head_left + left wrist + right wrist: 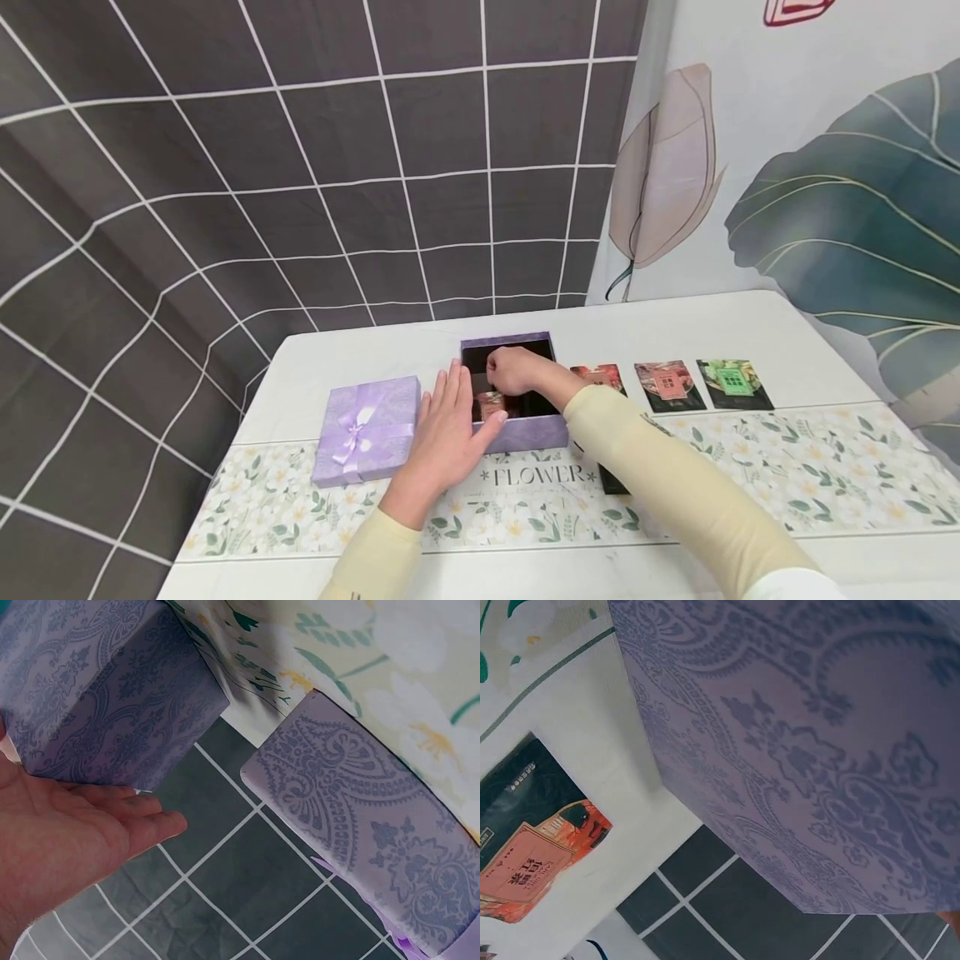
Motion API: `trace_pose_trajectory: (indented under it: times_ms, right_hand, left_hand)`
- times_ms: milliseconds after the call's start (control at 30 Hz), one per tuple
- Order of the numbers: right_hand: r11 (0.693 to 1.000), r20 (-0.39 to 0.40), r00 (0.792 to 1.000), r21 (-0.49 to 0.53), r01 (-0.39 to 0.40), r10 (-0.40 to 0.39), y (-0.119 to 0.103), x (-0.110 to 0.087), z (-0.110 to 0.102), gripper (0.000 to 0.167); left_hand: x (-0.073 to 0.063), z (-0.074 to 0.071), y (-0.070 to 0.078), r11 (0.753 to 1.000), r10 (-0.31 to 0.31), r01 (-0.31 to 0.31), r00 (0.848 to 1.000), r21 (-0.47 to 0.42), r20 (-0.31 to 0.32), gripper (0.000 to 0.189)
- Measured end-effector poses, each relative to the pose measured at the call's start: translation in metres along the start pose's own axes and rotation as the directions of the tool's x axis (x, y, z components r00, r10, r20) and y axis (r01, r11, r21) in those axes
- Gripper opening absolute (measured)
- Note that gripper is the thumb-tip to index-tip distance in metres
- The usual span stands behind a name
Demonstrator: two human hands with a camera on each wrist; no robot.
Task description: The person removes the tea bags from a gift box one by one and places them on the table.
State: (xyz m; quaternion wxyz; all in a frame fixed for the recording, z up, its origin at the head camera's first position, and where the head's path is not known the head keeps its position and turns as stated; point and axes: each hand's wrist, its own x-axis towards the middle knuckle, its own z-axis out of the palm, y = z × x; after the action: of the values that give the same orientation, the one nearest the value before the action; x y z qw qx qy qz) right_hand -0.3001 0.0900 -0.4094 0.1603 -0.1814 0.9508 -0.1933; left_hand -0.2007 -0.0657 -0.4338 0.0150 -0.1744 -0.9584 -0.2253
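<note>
An uncovered purple patterned gift box (pixel 525 433) with a black inside sits mid-table. My left hand (pixel 447 429) rests along its left side with fingers straight; the left wrist view also shows the patterned wall (pixel 112 697) beside those fingers. My right hand (pixel 513 371) reaches down into the box with curled fingers. What its fingertips hold or touch cannot be made out. Inside the box, at the front left, lies a black packet with a red label (pixel 491 405), close below the right hand. In the right wrist view the box wall (pixel 780 750) hides nearly all of that hand.
Left of the box lies its purple lid (pixel 367 429) with a ribbon bow. Right of it are red-label packets (pixel 663 385), one (pixel 597 377) partly behind the right arm, and a green-label packet (pixel 733 383). Another dark packet (pixel 613 480) shows under the right forearm.
</note>
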Motion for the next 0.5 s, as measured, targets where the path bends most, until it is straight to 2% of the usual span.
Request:
trace_pose_trajectory:
  times_ms: [300, 500]
  right_hand:
    - [0.992, -0.014, 1.000, 0.129, 0.005, -0.003, 0.008, -0.002, -0.007, 0.007]
    - [0.980, -0.042, 0.999, 0.196, -0.009, 0.018, 0.012, -0.005, -0.010, 0.011]
  left_hand:
    - [0.001, 0.001, -0.001, 1.000, 0.006, -0.006, 1.000, 0.012, -0.002, 0.088]
    - [0.001, 0.001, -0.001, 1.000, 0.003, -0.003, 1.000, 0.014, -0.006, 0.089]
